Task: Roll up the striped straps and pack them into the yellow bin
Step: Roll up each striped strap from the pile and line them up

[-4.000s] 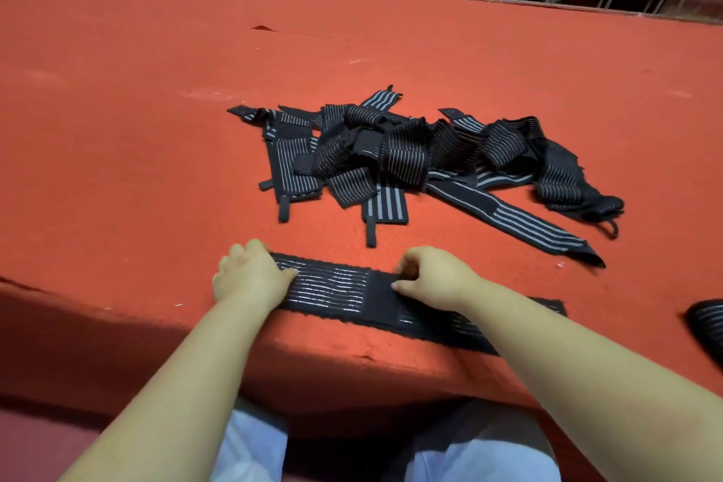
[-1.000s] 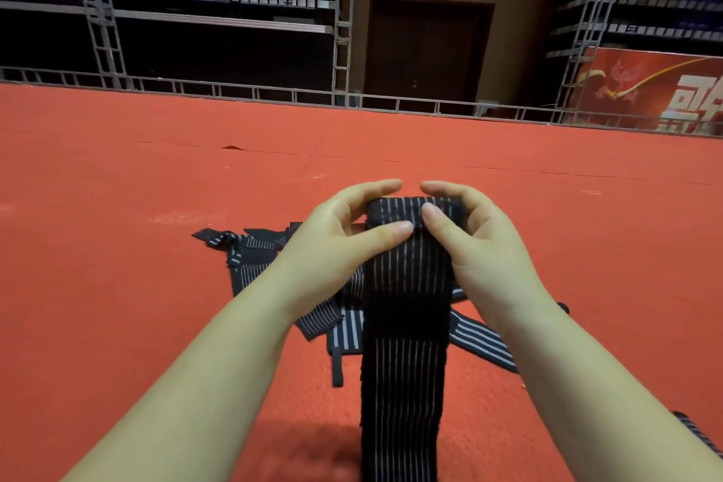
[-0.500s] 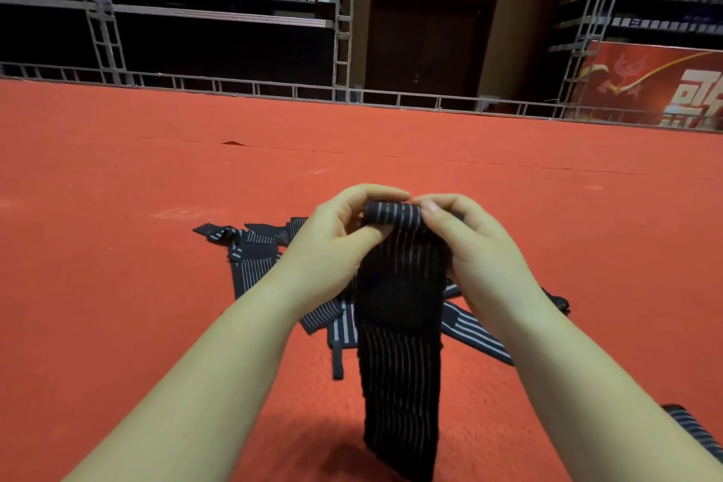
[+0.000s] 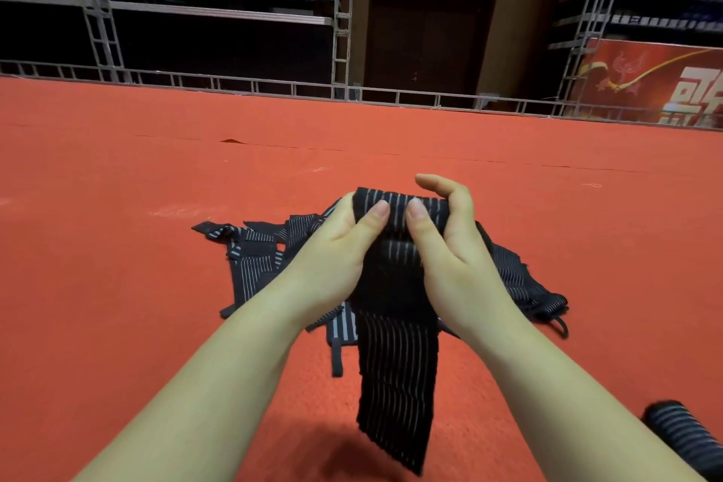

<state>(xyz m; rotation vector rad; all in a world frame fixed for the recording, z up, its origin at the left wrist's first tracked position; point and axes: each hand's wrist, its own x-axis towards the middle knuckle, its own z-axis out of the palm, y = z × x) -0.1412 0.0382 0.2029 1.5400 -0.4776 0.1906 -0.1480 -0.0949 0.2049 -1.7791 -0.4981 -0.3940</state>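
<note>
I hold a black strap with thin white stripes [image 4: 395, 356] up in front of me. Its top end is wound into a short roll between both hands, and the loose tail hangs down toward the red surface. My left hand [image 4: 336, 250] grips the roll's left side, thumb on the front. My right hand [image 4: 450, 246] grips the right side, thumb on the front and fingers curled over the top. Behind my hands a pile of more striped straps [image 4: 258, 258] lies on the red surface. A rolled strap [image 4: 680, 434] lies at the lower right. No yellow bin is in view.
The red carpeted platform [image 4: 117, 246] stretches wide on both sides and far ahead. A low metal railing [image 4: 274, 86] runs along its far edge, with scaffolding, seating and a dark door beyond.
The roll at the top of the strap has grown thicker and the hanging tail shorter. Four seconds ago the strap lay flat on the platform's front edge under both hands.
</note>
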